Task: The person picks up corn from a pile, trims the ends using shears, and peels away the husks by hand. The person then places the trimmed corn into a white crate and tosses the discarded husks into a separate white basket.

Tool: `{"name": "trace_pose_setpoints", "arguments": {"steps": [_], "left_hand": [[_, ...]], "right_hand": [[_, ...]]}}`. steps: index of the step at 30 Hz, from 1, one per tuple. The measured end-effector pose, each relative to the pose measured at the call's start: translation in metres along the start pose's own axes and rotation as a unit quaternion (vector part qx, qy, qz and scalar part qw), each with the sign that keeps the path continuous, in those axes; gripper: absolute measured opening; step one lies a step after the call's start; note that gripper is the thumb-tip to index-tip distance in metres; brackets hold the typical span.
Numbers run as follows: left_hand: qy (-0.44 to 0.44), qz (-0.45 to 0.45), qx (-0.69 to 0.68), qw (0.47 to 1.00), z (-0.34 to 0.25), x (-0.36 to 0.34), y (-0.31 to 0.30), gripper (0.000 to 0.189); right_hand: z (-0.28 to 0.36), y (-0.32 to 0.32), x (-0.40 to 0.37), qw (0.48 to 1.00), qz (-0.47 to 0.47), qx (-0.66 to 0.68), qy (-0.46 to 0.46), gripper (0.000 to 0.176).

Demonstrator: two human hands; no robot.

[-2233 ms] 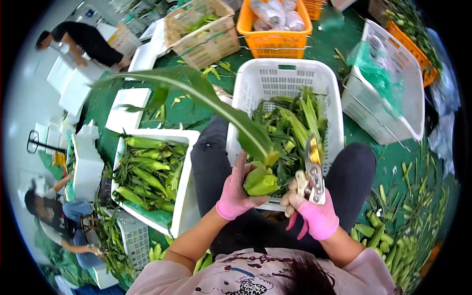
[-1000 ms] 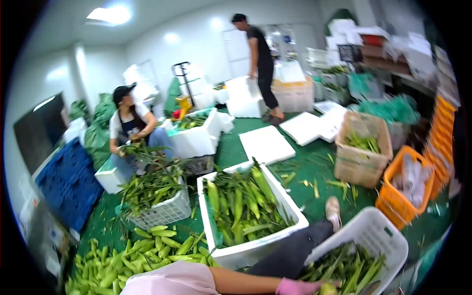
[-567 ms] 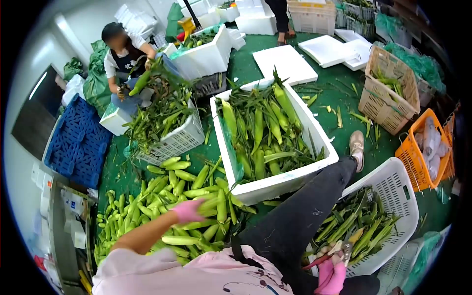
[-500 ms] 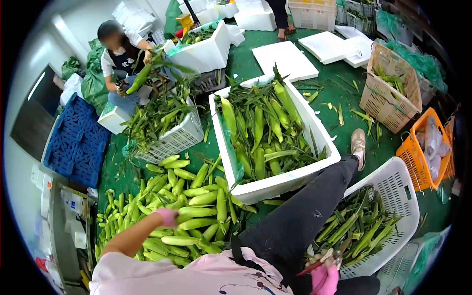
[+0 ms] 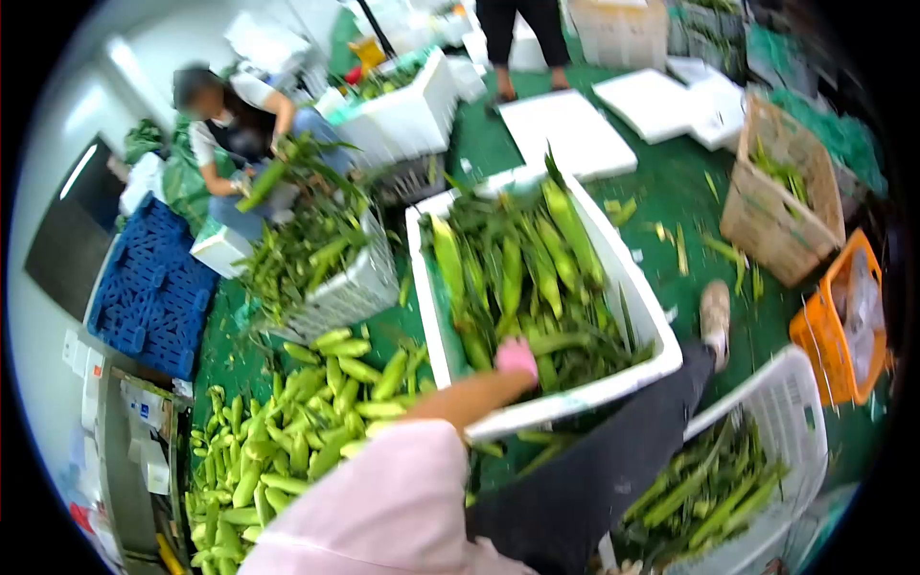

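My left hand (image 5: 517, 359), in a pink glove, reaches into a white foam box (image 5: 666, 359) full of unhusked corn (image 5: 510, 273). It touches the ears near the box's front side; its fingers are blurred and partly hidden among the leaves. At the bottom edge, beside a white crate (image 5: 800, 412) of green husks (image 5: 714, 479), only a small blurred bit of what may be my right hand (image 5: 628, 567) shows, so its hold cannot be made out. A heap of trimmed corn (image 5: 316, 393) lies on the green floor, partly behind my left arm.
Another person (image 5: 235, 144) at the upper left holds an ear of corn over a leaf-filled crate (image 5: 359, 278). Someone else's legs (image 5: 527, 38) stand at the top. Foam lids (image 5: 565, 134) lie on the floor. Beige (image 5: 786, 220) and orange (image 5: 815, 331) crates stand at the right.
My left hand has moved from the corn heap up and right into the foam box. My right hand and the red-handled tool have dropped almost out of view. The standing person's legs show more.
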State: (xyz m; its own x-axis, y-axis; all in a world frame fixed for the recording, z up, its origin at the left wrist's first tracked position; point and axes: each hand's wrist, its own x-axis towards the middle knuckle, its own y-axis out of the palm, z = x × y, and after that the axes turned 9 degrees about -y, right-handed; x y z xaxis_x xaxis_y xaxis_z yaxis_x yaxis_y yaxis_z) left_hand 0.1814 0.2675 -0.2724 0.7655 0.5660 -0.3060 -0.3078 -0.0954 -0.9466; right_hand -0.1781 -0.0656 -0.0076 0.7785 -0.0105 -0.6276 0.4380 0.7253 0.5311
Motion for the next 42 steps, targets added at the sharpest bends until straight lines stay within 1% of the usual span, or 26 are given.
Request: {"name": "trace_pose_setpoints", "arguments": {"steps": [1, 3, 5, 8, 9, 10, 11, 12, 13, 14, 15, 17, 18, 19, 21, 23, 25, 27, 29, 31, 33, 37, 38, 39, 41, 42], "left_hand": [[-0.026, -0.044, 0.01, 0.999, -0.001, -0.009, 0.007, 0.054], [-0.008, 0.009, 0.031, 0.999, 0.008, -0.033, -0.019, 0.062], [-0.055, 0.035, 0.045, 0.997, 0.014, -0.046, -0.024, 0.067], [-0.146, 0.122, -0.082, 0.978, 0.008, -0.016, 0.009, 0.071], [-0.164, 0.176, -0.182, 0.953, 0.005, 0.0, 0.013, 0.066], [-0.191, 0.226, -0.276, 0.914, 0.003, 0.015, 0.017, 0.062], [-0.192, 0.283, -0.411, 0.845, 0.008, 0.048, 0.029, 0.053], [-0.194, 0.332, -0.535, 0.752, 0.023, 0.076, 0.04, 0.049], [-0.193, 0.372, -0.645, 0.639, 0.043, 0.055, 0.009, 0.049], [-0.062, 0.476, -0.717, 0.505, 0.063, 0.043, -0.032, 0.032], [-0.156, 0.409, -0.776, 0.453, 0.072, -0.027, -0.118, 0.03], [0.002, 0.54, -0.728, 0.422, 0.116, -0.082, -0.178, 0.036], [-0.075, 0.52, -0.725, 0.445, 0.12, -0.119, -0.209, 0.047], [0.091, 0.487, -0.698, 0.518, 0.123, -0.179, -0.25, 0.061], [0.231, 0.434, -0.713, 0.501, 0.106, -0.249, -0.291, 0.068], [0.267, 0.403, -0.63, 0.608, 0.093, -0.248, -0.274, 0.066], [0.337, 0.435, -0.584, 0.597, 0.061, -0.274, -0.279, 0.065], [0.377, 0.439, -0.534, 0.616, 0.027, -0.306, -0.279, 0.065], [0.497, 0.39, -0.439, 0.639, -0.003, -0.324, -0.268, 0.07], [0.473, 0.46, -0.316, 0.682, -0.014, -0.353, -0.273, 0.075], [0.534, 0.479, -0.237, 0.656, -0.022, -0.363, -0.26, 0.085], [0.434, 0.625, -0.16, 0.628, -0.034, -0.377, -0.252, 0.089], [0.503, 0.612, -0.127, 0.596, -0.038, -0.372, -0.245, 0.085], [0.519, 0.606, -0.096, 0.595, -0.039, -0.373, -0.245, 0.08], [0.452, 0.69, -0.06, 0.562, -0.038, -0.379, -0.245, 0.074], [0.44, 0.71, -0.051, 0.548, -0.039, -0.379, -0.242, 0.074]], "right_hand": [[-0.001, 0.002, 0.004, 1.0, 0.005, -0.003, 0.002, 0.049], [0.0, 0.006, 0.008, 1.0, 0.013, -0.007, 0.006, 0.051], [0.0, 0.006, 0.009, 1.0, 0.022, -0.011, 0.007, 0.054], [-0.001, 0.005, 0.008, 0.999, 0.038, -0.011, -0.003, 0.057], [-0.002, 0.003, 0.008, 0.999, 0.042, -0.013, -0.006, 0.059], [-0.002, 0.002, 0.007, 0.999, 0.043, -0.014, -0.01, 0.06], [-0.003, 0.001, 0.004, 0.999, 0.045, -0.013, -0.013, 0.061], [-0.003, 0.001, 0.003, 0.999, 0.046, -0.012, -0.014, 0.062], [-0.002, 0.001, 0.001, 0.999, 0.046, -0.012, -0.016, 0.064], [-0.002, 0.0, -0.002, 0.999, 0.046, -0.012, -0.019, 0.065], [-0.003, -0.001, -0.003, 0.999, 0.046, -0.01, -0.022, 0.066], [-0.005, 0.0, -0.008, 0.998, 0.044, -0.003, -0.036, 0.069], [-0.006, 0.0, -0.013, 0.998, 0.04, 0.003, -0.046, 0.07], [-0.006, 0.001, -0.018, 0.997, 0.044, 0.002, -0.059, 0.071], [-0.005, 0.0, -0.028, 0.994, 0.049, -0.002, -0.1, 0.074], [0.003, -0.002, -0.042, 0.985, 0.066, -0.03, -0.157, 0.076], [0.021, -0.004, -0.046, 0.964, 0.092, -0.095, -0.229, 0.079], [0.062, -0.002, -0.048, 0.928, 0.14, -0.221, -0.265, 0.089], [0.08, -0.012, -0.049, 0.883, 0.08, -0.346, -0.308, 0.097], [0.101, -0.02, -0.053, 0.809, 0.061, -0.471, -0.347, 0.092], [0.116, -0.03, -0.056, 0.712, 0.049, -0.583, -0.389, 0.087], [0.118, -0.06, -0.062, 0.645, 0.034, -0.621, -0.444, 0.077], [0.117, -0.067, -0.063, 0.635, 0.036, -0.629, -0.446, 0.076], [0.113, -0.071, -0.063, 0.626, 0.04, -0.638, -0.447, 0.075], [0.107, -0.065, -0.071, 0.642, 0.033, -0.636, -0.426, 0.062], [0.105, -0.061, -0.077, 0.68, 0.033, -0.635, -0.365, 0.059]]}}
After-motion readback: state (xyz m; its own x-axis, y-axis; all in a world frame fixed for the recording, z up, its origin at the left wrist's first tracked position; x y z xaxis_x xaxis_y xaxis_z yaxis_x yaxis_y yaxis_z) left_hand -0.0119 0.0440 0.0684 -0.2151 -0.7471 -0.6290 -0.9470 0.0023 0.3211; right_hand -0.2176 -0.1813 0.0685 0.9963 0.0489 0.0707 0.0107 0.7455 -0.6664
